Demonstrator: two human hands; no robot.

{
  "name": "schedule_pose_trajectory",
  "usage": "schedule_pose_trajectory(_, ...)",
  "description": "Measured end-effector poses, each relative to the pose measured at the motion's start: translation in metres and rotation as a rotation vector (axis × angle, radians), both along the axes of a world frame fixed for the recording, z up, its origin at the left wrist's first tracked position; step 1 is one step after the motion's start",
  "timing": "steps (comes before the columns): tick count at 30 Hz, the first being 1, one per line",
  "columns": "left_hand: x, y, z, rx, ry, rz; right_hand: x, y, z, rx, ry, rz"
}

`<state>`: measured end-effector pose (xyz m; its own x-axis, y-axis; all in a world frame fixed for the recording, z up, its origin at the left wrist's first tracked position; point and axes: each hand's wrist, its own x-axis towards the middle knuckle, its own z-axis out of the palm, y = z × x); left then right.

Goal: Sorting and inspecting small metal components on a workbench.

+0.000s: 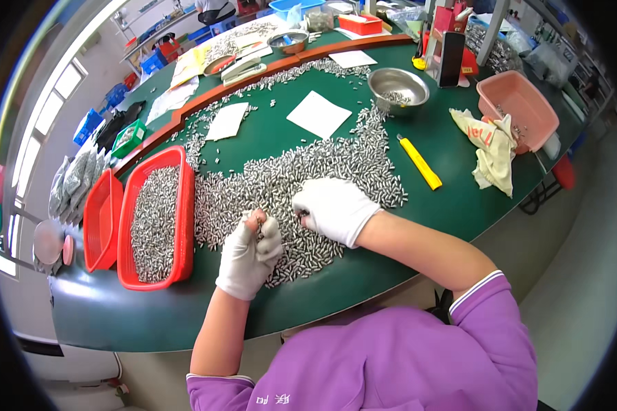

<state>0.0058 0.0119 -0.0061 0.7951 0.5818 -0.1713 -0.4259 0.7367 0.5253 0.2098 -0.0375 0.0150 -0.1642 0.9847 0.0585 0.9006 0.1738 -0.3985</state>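
Observation:
A broad heap of small silvery metal pieces covers the middle of the green table. My left hand, in a white glove with a bare thumb tip, is curled closed over the near left part of the heap. Whatever lies within its fingers is too small to make out. Just right of it, my right hand, also white-gloved, bends over the pieces with its fingers drawn together. A bare fingertip shows at its left side, and its grip is mostly hidden. The two hands are close but apart.
Left of the heap stands a red basket full of metal pieces, beside another red basket. Beyond lie white paper sheets and a steel bowl. A yellow cutter, crumpled cloth and pink basin are at right.

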Motion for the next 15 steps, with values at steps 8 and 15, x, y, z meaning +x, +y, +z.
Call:
schedule_pose_trajectory(8, -0.004, -0.006, 0.008, -0.012, -0.071, 0.034, 0.003, -0.002, -0.021, 0.306, 0.098, 0.070)
schedule_pose_trajectory(15, -0.001, -0.008, 0.006, -0.021, -0.056, -0.026, 0.007, 0.000, -0.016, 0.263, 0.301, 0.051)
